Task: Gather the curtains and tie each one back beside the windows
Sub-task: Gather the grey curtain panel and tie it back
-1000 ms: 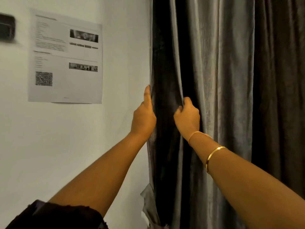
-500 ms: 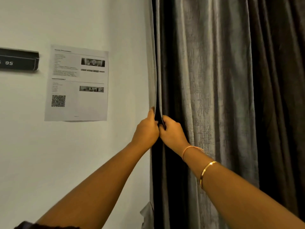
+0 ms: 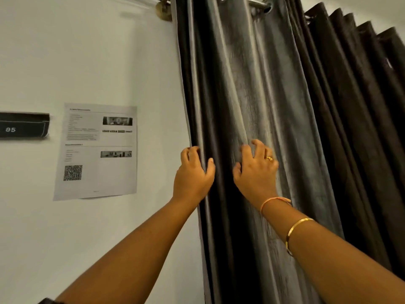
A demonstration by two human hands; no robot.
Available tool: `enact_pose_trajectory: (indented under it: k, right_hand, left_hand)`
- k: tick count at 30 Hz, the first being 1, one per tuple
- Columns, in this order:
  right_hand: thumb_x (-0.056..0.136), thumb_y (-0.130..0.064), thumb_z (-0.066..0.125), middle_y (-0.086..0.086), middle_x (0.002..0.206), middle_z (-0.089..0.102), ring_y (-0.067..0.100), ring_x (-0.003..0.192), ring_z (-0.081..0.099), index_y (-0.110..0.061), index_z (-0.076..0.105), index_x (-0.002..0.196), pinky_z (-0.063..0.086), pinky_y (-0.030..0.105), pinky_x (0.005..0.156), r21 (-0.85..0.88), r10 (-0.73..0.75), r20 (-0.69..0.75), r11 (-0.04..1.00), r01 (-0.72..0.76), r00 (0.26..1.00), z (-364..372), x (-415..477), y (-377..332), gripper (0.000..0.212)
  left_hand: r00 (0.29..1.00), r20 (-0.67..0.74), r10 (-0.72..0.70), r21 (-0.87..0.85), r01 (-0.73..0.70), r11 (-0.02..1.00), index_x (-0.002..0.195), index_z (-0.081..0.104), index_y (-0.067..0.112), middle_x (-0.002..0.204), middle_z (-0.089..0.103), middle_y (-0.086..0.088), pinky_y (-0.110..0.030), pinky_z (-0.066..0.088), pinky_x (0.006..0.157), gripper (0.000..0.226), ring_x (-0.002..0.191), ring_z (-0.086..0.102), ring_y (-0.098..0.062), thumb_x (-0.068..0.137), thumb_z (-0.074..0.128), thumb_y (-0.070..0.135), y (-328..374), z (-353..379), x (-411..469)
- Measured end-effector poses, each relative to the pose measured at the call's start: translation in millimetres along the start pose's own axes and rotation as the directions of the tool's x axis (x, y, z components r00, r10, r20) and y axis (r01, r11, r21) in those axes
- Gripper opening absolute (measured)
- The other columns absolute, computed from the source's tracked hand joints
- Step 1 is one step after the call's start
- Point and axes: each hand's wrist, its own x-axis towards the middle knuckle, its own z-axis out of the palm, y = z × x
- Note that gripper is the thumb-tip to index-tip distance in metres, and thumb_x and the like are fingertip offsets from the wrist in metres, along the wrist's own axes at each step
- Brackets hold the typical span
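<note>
Now, left grip: your left hand (image 3: pixel 192 173) is gripping the left edge of the grey curtain (image 3: pixel 252 88), with the fingers curling behind the hem and the thumb pressing on the front of the fold.
Right grip: your right hand (image 3: pixel 255 174) is resting on the same curtain just right of the left one. Its fingers are bending and spreading like a claw, with the tips pushing into the cloth. I cannot tell whether they are catching a fold.
Between the hands: a dark fold of the curtain is showing, and the hands are staying apart.
Jewellery: you are wearing a ring (image 3: pixel 269 158) on the right hand, a pink thread band (image 3: pixel 274 201) at the wrist and a gold bangle (image 3: pixel 294 234) farther up the forearm.
Curtain: it is hanging loose in long vertical folds, with its left edge lying just beside the white wall (image 3: pixel 87 51).
Neighbour: a darker curtain (image 3: pixel 361 110) is hanging in tight pleats on the right.
Top: both are hanging from a rod (image 3: pixel 256 2), with its finial (image 3: pixel 163 10) sticking out on the left.
Wall: a printed sheet (image 3: pixel 96 163) bearing a QR code (image 3: pixel 73 172) is hanging left of your left hand. A black sign (image 3: pixel 22 126) reading 05 is sitting farther left.
Bottom left: a dark sleeve (image 3: pixel 47 301) is peeking in.
</note>
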Motion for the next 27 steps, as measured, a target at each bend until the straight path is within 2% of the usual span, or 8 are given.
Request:
enact_pose_trajectory:
  k: [3,7,10,13,18,22,24,27]
  right_hand:
    - [0.093,-0.019,0.045,0.015,0.149,0.023,0.036,0.121,0.043,-0.012,0.041,0.127,0.045,0.045,0.089,0.004,-0.002,0.149,1.0,0.002,0.989,-0.4,3.2,2.0,0.035]
    - [0.093,-0.004,0.038,0.009,0.138,0.037,0.029,0.11,0.05,-0.01,0.04,0.128,0.052,0.036,0.081,-0.045,-0.208,0.19,0.974,0.221,0.959,4.1,-0.2,-2.2,0.035]
    - [0.091,-0.002,0.042,0.008,0.136,0.037,0.029,0.108,0.052,-0.009,0.036,0.133,0.052,0.036,0.076,-0.112,-0.262,0.259,0.948,0.298,0.93,8.6,-1.3,-12.6,0.043]
    - [0.089,-0.002,0.051,0.008,0.149,0.023,0.033,0.111,0.052,-0.01,0.02,0.146,0.051,0.041,0.079,-0.067,-0.32,0.398,0.925,0.375,0.86,19.8,-2.6,-29.1,0.065]
    - [0.089,-0.008,0.053,0.006,0.157,0.011,0.035,0.112,0.054,-0.015,0.011,0.15,0.049,0.043,0.081,0.077,-0.343,0.462,0.934,0.348,0.818,35.3,-7.0,-55.8,0.074]
    - [0.089,-0.006,0.05,0.017,0.151,0.017,0.038,0.102,0.057,-0.017,0.026,0.145,0.048,0.04,0.079,0.194,-0.334,0.426,0.941,0.276,0.841,39.0,-12.3,-70.0,0.061]
    - [0.088,0.0,0.05,0.019,0.142,0.024,0.038,0.093,0.059,-0.016,0.036,0.138,0.048,0.04,0.076,0.184,-0.315,0.415,0.948,0.26,0.854,39.2,-15.2,-72.0,0.054]
    - [0.088,0.003,0.048,0.018,0.138,0.029,0.036,0.095,0.059,-0.005,0.05,0.12,0.047,0.04,0.071,-0.026,-0.219,0.422,0.967,0.254,0.88,39.6,-16.2,-67.3,0.033]
  left_hand:
    - [0.994,0.071,-0.085,0.091,0.079,0.993,0.141,0.025,0.01,0.142,0.031,-0.011,-0.026,0.043,0.077,0.067,0.101,0.058,-0.028,0.088,0.058,0.034,1.6,0.6,8.8]
    - [0.989,0.112,-0.093,0.108,0.081,0.991,0.148,0.011,0.014,0.142,0.037,-0.013,-0.032,0.046,0.09,0.072,0.109,0.056,-0.029,0.089,0.051,0.001,0.7,-2.4,10.7]
    - [0.993,0.103,-0.06,0.098,0.05,0.994,0.149,0.008,0.022,0.14,0.04,-0.011,-0.03,0.046,0.087,0.075,0.106,0.057,-0.026,0.09,0.05,0.002,-1.6,-7.3,7.8]
    - [0.992,0.07,-0.107,0.025,0.105,0.994,0.148,0.007,0.026,0.136,0.044,-0.011,-0.025,0.039,0.076,0.075,0.103,0.057,-0.027,0.089,0.048,0.004,-6.1,-13.0,9.2]
    - [0.971,0.059,-0.233,-0.077,0.237,0.969,0.143,0.025,0.016,0.137,0.042,-0.013,-0.031,0.042,0.091,0.062,0.117,0.051,-0.029,0.089,0.055,0.019,-10.9,-25.9,10.9]
    - [0.972,0.086,-0.217,-0.002,0.218,0.976,0.102,0.053,0.013,0.112,0.05,-0.01,-0.026,0.042,0.074,0.017,0.084,0.054,-0.021,0.091,0.056,0.025,-22.9,-32.4,12.1]
    - [0.983,0.055,-0.173,0.033,0.172,0.985,0.087,0.046,0.014,0.097,0.049,-0.008,-0.025,0.038,0.066,0.009,0.074,0.05,-0.019,0.091,0.052,0.02,-27.7,-33.1,10.9]
    - [0.996,0.035,-0.082,0.084,0.078,0.993,0.088,0.037,0.013,0.082,0.045,-0.005,-0.027,0.032,0.059,0.009,0.068,0.046,-0.02,0.093,0.045,0.015,-30.6,-31.6,6.2]
